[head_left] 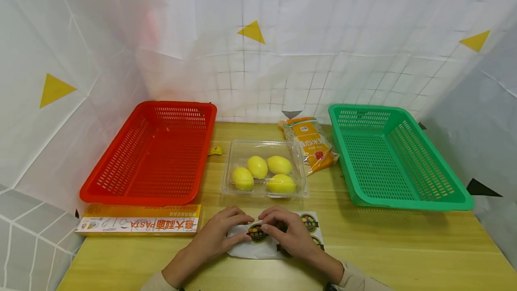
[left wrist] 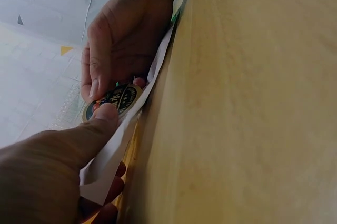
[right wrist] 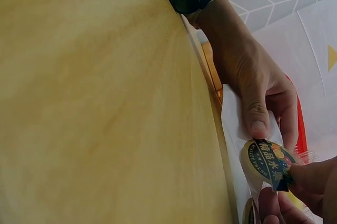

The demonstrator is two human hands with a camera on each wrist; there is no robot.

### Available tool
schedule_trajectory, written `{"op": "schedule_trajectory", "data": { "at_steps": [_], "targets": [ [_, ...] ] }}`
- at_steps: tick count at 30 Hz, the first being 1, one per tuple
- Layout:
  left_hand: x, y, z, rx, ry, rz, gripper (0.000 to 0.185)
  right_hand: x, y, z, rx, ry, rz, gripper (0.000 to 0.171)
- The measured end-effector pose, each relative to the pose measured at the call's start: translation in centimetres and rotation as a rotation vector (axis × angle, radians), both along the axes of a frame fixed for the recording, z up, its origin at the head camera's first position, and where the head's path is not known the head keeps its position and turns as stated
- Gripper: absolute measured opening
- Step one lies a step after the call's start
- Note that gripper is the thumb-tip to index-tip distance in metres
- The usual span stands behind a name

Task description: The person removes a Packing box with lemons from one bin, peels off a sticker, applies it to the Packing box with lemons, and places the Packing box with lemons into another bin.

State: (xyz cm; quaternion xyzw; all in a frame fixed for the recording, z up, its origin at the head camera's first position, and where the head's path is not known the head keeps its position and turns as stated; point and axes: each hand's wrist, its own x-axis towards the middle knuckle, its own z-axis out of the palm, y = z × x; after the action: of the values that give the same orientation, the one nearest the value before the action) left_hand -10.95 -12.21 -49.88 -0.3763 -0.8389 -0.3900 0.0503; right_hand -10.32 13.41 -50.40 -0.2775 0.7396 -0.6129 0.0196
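Note:
A white sheet of round dark stickers (head_left: 252, 251) lies at the front of the table under both hands. My left hand (head_left: 221, 232) grips its left part, thumb on top at the edge of one black-and-gold fruit sticker (right wrist: 266, 161) and fingers beneath. From the other side my right hand (head_left: 296, 237) pinches the sticker's far edge between thumb and fingers. In the right wrist view part of this sticker stands off the backing. More stickers (head_left: 309, 222) show to the right, partly covered by the right hand. Beyond the hands sits a clear plastic box (head_left: 264, 147) with several lemons (head_left: 279, 165).
A red basket (head_left: 208, 147) stands at the left, with a pasta box (head_left: 139, 224) in front of it. At the right is a green basket (head_left: 347, 165). An orange-labelled bag (head_left: 311, 143) leans beside the clear box. A small yellow object (head_left: 215, 151) lies by the red basket.

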Motion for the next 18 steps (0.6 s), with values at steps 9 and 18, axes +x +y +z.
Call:
{"op": "schedule_trajectory", "data": {
  "at_steps": [9, 18],
  "targets": [
    [-0.04, -0.08, -0.15, 0.029, -0.037, -0.038, 0.033, -0.01, -0.02, -0.14, -0.060, 0.017, 0.067, 0.014],
    [-0.08, -0.08, -0.05, 0.012, -0.077, -0.046, 0.034, -0.18, 0.11, -0.19, -0.068, -0.044, 0.079, 0.009]
  ]
}}
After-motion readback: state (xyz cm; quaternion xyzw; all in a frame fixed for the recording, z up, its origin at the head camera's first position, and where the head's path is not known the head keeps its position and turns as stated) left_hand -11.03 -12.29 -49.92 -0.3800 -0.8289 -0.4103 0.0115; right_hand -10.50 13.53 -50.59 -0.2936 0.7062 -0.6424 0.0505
